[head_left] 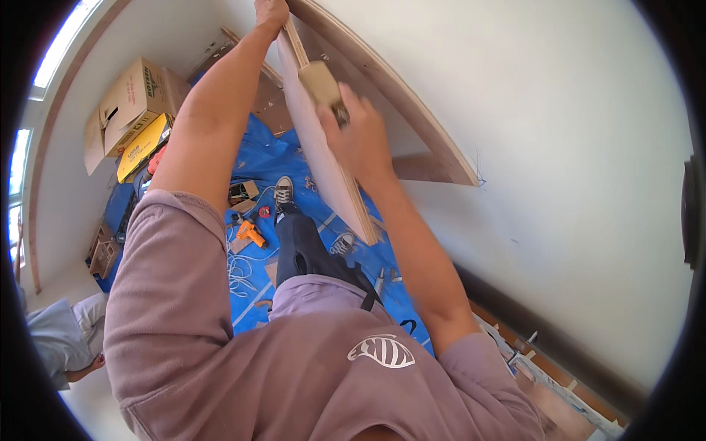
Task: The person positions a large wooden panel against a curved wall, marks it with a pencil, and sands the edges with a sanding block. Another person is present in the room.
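Note:
My left hand [272, 13] is raised at the top of the view, closed at the upper end of a plywood panel [318, 151]; its fingertips are partly hidden. My right hand [360, 132], slightly blurred, grips a tan block-shaped tool [321, 83] with a darker part near the fingers. This tool lies against the panel's narrow layered edge; its exact kind cannot be made out. The panel stands out from a triangular wooden frame [441, 151] set against the white wall.
Blue sheeting [257, 147] covers the floor, with an orange power tool [251, 232], white cord [239, 272] and small boxes on it. Cardboard boxes [132, 103] are stacked at the left. Another person [66, 338] is at the lower left. A dark rail [544, 331] runs along the right wall.

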Demonstrator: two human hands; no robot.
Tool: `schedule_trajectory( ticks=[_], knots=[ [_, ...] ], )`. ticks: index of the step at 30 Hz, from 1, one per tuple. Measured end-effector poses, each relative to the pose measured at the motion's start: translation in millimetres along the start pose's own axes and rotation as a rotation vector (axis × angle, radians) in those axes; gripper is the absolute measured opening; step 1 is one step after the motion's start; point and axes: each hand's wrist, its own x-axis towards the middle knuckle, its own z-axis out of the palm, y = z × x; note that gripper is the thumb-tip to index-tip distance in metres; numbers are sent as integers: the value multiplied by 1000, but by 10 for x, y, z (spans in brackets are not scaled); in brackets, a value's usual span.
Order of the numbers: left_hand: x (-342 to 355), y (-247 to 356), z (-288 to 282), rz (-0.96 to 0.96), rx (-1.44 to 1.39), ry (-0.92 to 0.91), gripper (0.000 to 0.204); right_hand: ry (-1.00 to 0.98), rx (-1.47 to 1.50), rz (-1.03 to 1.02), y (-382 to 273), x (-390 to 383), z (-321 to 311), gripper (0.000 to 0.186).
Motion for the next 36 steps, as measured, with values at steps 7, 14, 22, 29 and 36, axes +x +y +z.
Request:
schedule_trajectory(
  ticks=[7,14,22,29,36],
  knots=[
    [72,75,64,56,-13,5,59,-133,12,158,198,-2222,-791,66],
    [104,-36,64,123,-12,28,57,43,56,-68,167,-526,-179,64],
    [195,-22,80,120,-10,66,53,-22,-22,-57,78,269,209,61],
    [171,27,67,109,35,48,55,-168,24,111,84,-2083,-705,65],
    [196,43,31,90,23,33,55,-42,-33,-15,158,-1432,-495,63]
  ],
)
